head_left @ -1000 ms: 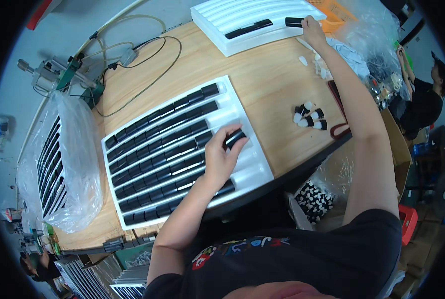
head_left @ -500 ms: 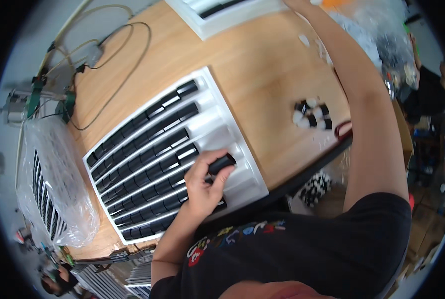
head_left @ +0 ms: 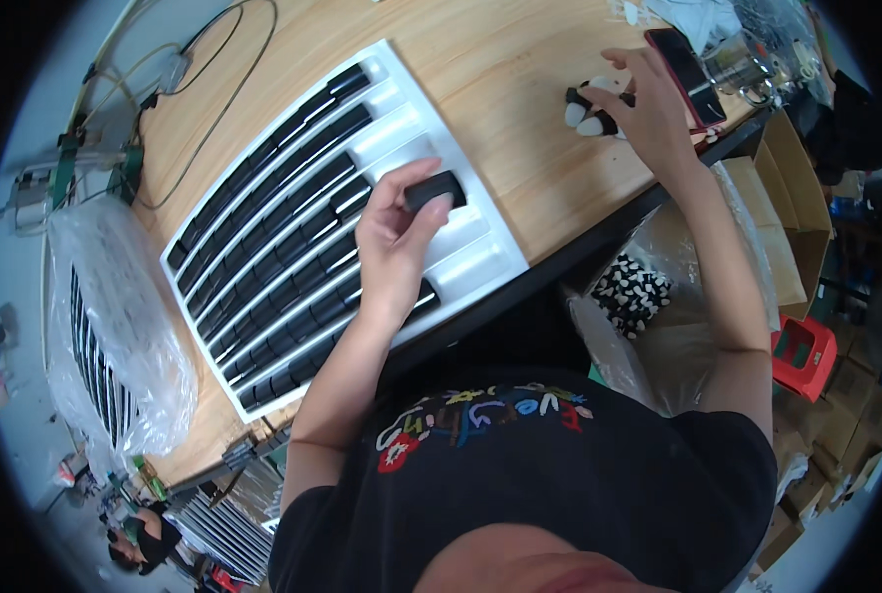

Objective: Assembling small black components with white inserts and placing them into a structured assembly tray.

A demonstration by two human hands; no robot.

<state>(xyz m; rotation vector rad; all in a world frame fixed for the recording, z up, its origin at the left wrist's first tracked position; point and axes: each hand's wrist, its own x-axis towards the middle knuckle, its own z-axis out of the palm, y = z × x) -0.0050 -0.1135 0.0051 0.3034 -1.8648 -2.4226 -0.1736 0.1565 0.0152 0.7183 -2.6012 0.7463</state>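
Note:
My left hand [head_left: 393, 232] is closed round a short black cylinder [head_left: 435, 191], pinched between thumb and fingers above the white tray [head_left: 508, 259]. In the tray's slanted grooves lie rows of black cylinders [head_left: 293, 212], end to end; the groove ends on the right are bare. My right hand [head_left: 653, 114] hovers at a small cluster of black-and-white pieces [head_left: 593, 123] on the table, thumb and fingers apart. The hand hides part of that cluster.
A phone [head_left: 685, 74] with a red edge lies beyond my right hand, near a metal cup [head_left: 742, 64]. A plastic-wrapped stack of trays [head_left: 115, 326] stands at the left. Below the table edge is a bag of black-and-white pieces [head_left: 633, 296], beside an open carton [head_left: 792, 198] and a red stool [head_left: 803, 356].
My right hand has come back from the white tray at the far side to the black-and-white pieces. The left hand still holds the black cylinder. The view has shifted.

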